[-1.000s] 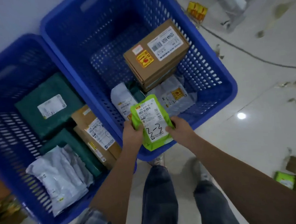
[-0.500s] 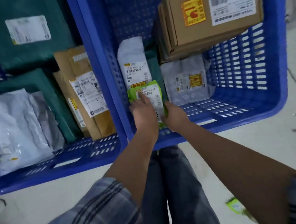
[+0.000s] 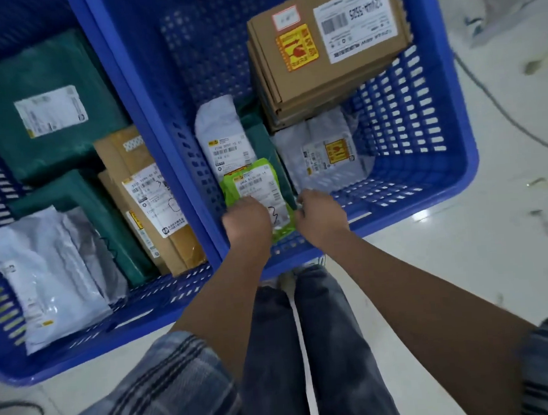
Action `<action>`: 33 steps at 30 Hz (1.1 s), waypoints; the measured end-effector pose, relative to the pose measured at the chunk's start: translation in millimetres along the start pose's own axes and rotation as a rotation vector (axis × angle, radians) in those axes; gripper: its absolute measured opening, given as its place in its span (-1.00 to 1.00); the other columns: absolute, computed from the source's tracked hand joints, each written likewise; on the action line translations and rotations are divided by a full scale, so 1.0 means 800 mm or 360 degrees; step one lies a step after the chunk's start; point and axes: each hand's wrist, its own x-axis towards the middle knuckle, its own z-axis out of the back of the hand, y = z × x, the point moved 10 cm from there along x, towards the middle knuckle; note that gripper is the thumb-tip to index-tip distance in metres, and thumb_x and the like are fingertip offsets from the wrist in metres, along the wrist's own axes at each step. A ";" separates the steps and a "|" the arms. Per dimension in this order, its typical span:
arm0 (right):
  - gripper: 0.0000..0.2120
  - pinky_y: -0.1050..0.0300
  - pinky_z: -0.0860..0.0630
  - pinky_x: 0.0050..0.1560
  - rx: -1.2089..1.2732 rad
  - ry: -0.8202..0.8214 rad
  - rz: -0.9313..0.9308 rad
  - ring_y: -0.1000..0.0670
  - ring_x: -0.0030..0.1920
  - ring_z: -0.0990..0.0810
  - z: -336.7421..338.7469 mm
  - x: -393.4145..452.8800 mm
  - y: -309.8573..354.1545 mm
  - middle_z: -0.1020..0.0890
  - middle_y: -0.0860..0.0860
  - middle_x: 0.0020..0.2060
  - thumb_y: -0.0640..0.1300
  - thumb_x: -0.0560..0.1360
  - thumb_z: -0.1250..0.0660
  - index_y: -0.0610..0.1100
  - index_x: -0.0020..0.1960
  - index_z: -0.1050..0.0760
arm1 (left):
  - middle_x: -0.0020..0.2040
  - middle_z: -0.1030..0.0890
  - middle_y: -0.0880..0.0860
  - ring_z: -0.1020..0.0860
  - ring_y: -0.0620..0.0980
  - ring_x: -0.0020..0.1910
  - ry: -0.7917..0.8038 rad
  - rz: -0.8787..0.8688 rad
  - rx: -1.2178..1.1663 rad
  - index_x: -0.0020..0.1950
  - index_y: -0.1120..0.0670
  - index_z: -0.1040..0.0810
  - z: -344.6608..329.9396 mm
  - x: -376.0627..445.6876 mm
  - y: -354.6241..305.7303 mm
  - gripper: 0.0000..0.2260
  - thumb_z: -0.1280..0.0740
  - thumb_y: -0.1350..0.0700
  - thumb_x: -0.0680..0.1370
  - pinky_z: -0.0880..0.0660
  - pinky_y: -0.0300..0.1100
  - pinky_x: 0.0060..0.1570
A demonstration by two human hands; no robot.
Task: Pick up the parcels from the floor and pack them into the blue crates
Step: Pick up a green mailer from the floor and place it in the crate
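Note:
A lime-green parcel (image 3: 254, 182) with a white label lies in the near left corner of the right blue crate (image 3: 458, 175), partly on a white mailer (image 3: 222, 136). My left hand (image 3: 247, 222) grips its lower left part, covering some of the label. At its right edge my right hand (image 3: 322, 218) holds it with curled fingers. In the same crate sit a brown cardboard box (image 3: 336, 50), a grey mailer (image 3: 324, 152) and a dark green parcel (image 3: 261, 143).
The left blue crate (image 3: 82, 353) stands against the right one and holds a large green mailer (image 3: 41, 103), brown parcels (image 3: 148, 196) and white bags (image 3: 43, 272). A cable (image 3: 502, 110) runs over the pale floor at the right. My legs are below the crates.
Both hands have carried the green parcel from above the crate rim down into the right crate's near left corner. The view has dropped closer to the crates.

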 end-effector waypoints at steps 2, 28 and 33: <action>-0.77 -0.03 -0.48 -0.04 0.0330 -0.0481 0.0150 -0.20 0.05 -0.54 0.053 -0.033 -0.011 -0.56 -0.18 0.04 -0.20 0.54 -0.18 -0.24 0.15 -0.48 | 0.16 -0.50 0.20 -0.54 0.14 0.03 -0.0114 -0.0110 -0.0225 0.36 0.28 -0.23 0.016 -0.017 -0.002 -0.63 -0.18 0.16 0.61 -0.40 -0.08 -0.21; -0.80 0.03 -0.41 -0.22 0.2507 -0.0499 -0.1825 -0.15 -0.30 -0.50 -0.359 -0.449 -0.544 -0.50 -0.20 -0.33 -0.23 0.44 -0.21 -0.18 -0.36 -0.33 | 0.09 -0.53 0.20 -0.53 0.19 0.04 -0.0044 -0.0906 0.0295 0.13 0.22 -0.42 -0.128 -0.224 -0.437 -0.78 -0.15 0.10 0.59 -0.46 -0.06 0.01; -0.92 0.06 -0.44 -0.24 0.2774 -0.0553 -0.1954 -0.14 -0.29 -0.51 -0.427 -0.530 -0.615 -0.52 -0.15 -0.27 -0.20 0.48 -0.22 -0.18 -0.14 -0.33 | 0.15 -0.52 0.19 -0.52 0.15 0.11 0.0160 -0.1000 0.0586 0.18 0.21 -0.42 -0.226 -0.304 -0.550 -0.72 -0.13 0.06 0.59 -0.42 -0.12 0.03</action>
